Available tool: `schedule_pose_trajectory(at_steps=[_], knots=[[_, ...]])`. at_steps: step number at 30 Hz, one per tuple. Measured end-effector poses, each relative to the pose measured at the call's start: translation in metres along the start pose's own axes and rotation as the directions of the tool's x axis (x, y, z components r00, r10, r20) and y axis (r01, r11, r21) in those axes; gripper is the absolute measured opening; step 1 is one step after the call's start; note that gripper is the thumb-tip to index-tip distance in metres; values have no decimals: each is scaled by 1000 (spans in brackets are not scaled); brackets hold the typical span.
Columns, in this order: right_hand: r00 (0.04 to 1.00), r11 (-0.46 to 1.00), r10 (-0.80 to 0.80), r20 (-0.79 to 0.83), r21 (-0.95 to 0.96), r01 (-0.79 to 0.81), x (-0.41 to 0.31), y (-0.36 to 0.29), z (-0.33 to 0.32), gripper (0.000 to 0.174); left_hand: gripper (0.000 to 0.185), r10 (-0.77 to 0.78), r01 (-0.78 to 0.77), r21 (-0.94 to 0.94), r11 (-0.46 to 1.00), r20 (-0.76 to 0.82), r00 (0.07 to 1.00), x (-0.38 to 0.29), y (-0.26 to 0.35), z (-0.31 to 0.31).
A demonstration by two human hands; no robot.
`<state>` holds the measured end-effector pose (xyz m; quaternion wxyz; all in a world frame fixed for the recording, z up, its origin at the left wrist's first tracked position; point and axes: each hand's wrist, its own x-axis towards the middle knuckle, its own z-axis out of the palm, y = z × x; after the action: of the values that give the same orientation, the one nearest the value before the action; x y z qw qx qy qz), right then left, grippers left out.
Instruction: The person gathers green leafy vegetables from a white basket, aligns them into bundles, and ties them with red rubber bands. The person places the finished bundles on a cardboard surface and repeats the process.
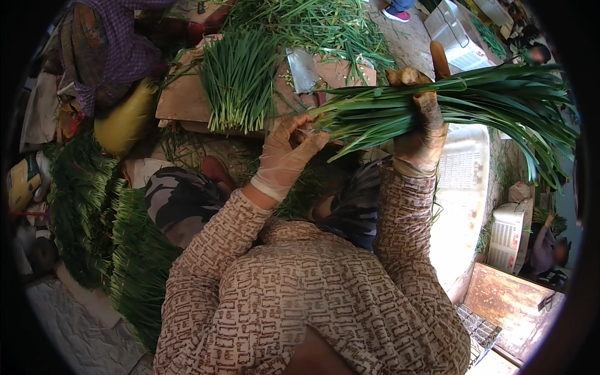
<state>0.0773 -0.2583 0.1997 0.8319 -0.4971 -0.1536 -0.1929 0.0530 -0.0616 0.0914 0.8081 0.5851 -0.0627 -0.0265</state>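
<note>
My right hand (419,122), in a stained glove, is closed around the middle of a bunch of long green leaves, likely garlic chives (492,98), held level at the upper right. My left hand (293,150), in a thin pale glove, has its fingertips at the bunch's stem ends; whether it grips any stems is unclear. On the board (183,101) in front of me lies another bunch of chives (241,82), pale stems towards me. Beside that bunch rests a wide metal blade (302,70), with small cut bits around it.
Loose leaves (323,23) are heaped beyond the board. Bundled greens (140,253) are stacked at my left, near a yellow sack (126,119). A white plastic crate (461,197) stands at my right. A person in a checked purple shirt (117,47) is at the upper left; others are farther right.
</note>
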Motion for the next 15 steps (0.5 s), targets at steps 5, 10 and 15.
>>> schedule_pose_trajectory(at_steps=[5,10,15], knots=[[998,996,27,-61,-78,-31,-6,1,16,80,26,-238,237,-153,959,14,971,9,11,12],[998,996,53,-42,-64,-55,-8,6,16,78,30,-414,430,-228,874,116,903,10,19,7],[992,991,124,-4,54,-123,-3,6,1,83,22,-373,349,170,921,140,917,8,11,-19]])
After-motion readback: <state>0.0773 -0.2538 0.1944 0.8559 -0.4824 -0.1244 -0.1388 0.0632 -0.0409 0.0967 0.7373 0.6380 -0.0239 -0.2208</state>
